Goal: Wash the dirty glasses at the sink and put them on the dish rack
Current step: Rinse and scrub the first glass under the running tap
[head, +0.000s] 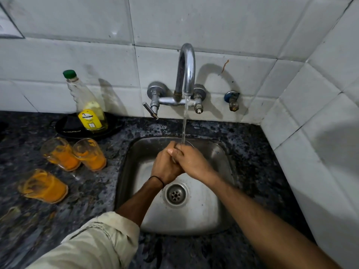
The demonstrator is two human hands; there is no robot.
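The person's left hand (165, 166) and right hand (189, 162) are pressing together over the sink (134, 152), right under the water (184, 123) running from the tap (186, 70). The fingers are curling around each other, and it is hard to tell if they are holding anything small between them; no glass is showing in the hands. The three dirty glasses are standing well apart from the hands, off to the left on the dark counter (242, 136). Two glasses (60, 153) (90, 154) are sitting just beside each other, and a third glass (43, 185) is standing nearer the person. All three are looking smeared with orange stuff inside. Behind them a soap bottle (89, 109) with a green cap is standing on a black plate (66, 127), holding a little yellow liquid. The sink is looking wet, with its drain (176, 194) showing.
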